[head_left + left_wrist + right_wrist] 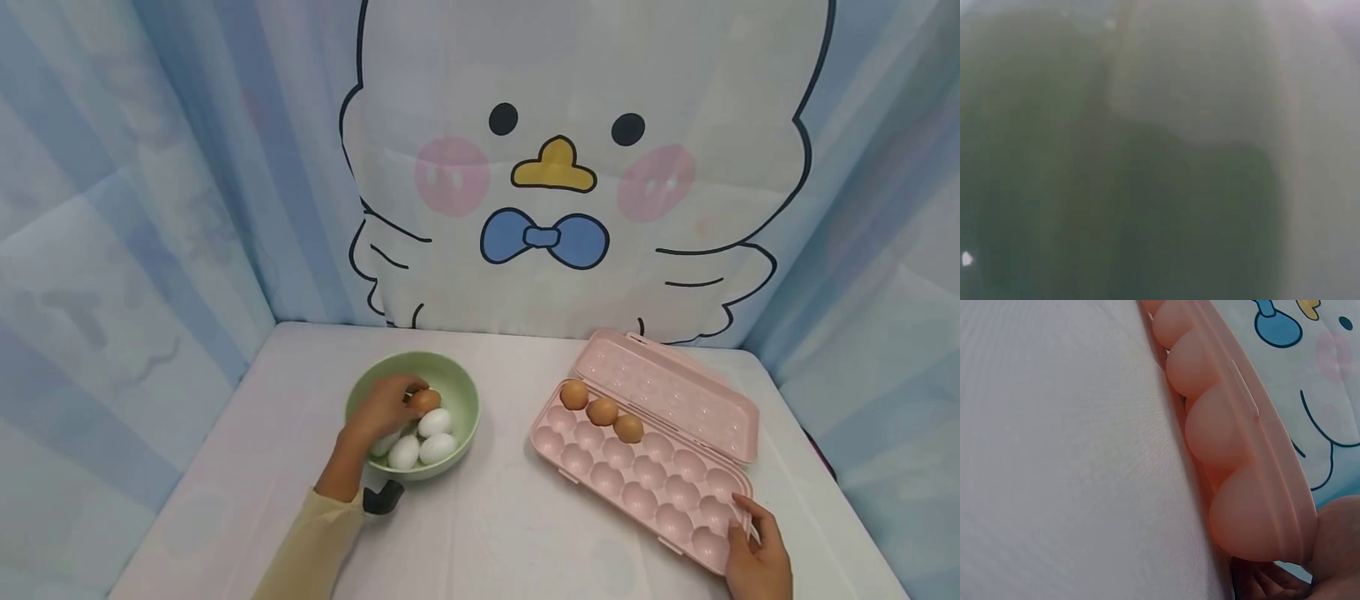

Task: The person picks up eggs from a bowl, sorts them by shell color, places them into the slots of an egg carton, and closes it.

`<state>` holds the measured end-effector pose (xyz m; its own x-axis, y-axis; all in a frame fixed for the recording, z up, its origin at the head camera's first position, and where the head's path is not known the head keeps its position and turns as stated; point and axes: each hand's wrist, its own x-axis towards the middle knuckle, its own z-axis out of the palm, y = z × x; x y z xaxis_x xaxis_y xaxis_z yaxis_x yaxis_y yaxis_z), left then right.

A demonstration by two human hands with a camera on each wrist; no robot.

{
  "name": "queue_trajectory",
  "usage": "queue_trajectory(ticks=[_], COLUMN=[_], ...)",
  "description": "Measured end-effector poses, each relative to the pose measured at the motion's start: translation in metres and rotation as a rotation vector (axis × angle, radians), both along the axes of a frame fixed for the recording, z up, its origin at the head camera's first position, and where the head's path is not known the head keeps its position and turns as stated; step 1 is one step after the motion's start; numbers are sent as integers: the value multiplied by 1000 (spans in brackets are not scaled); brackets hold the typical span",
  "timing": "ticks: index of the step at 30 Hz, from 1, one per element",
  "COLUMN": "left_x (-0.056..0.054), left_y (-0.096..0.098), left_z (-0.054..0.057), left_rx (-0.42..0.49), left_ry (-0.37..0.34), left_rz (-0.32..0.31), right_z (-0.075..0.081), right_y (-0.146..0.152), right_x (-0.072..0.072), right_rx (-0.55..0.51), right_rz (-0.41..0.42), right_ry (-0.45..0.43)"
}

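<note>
Inside a green bowl (468, 408), my left hand (384, 410) grips a brown egg (427, 402) with its fingertips. Several white eggs (437, 448) lie in the bowl below and beside that hand. To the right is a pink egg tray (639, 500) with its lid folded back; three brown eggs (602, 411) sit in its back row at the left end. My right hand (760, 557) holds the tray's near right end. In the right wrist view, the thumb (1338, 534) is against the tray's edge and the fingers are beneath it. Blurred green fills the left wrist view.
The tray's lid (675, 387) lies behind it, near the back of the white-covered table (517, 517). A black wrist strap piece (383, 497) hangs by the left sleeve (315, 542). Curtains with a cartoon bird (555, 292) close off the back and sides.
</note>
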<state>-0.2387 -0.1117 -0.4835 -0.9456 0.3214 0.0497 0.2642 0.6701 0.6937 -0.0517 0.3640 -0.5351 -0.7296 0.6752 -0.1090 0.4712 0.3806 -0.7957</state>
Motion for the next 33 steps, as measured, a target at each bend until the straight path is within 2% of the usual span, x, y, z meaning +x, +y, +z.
queue_trajectory(ticks=[8,12,16,25,29,33], left_x=[-3,-1,3,7,7,8], left_y=[20,25,27,40,50,65], left_z=[0,1,10,43,50,52], left_rx=[39,13,24,170,263,382], left_ry=[-69,-17,41,149,166,158], left_rz=[-17,-19,-15,-64,-66,-81], right_z=[1,0,0,3,2,3], right_y=[0,-2,-2,0,-1,-3], right_x=[1,0,0,2,1,0], right_rx=[3,-8,-3,4,-14,-29], right_rz=[10,8,7,12,7,2], right_ry=[-3,1,11,25,23,14])
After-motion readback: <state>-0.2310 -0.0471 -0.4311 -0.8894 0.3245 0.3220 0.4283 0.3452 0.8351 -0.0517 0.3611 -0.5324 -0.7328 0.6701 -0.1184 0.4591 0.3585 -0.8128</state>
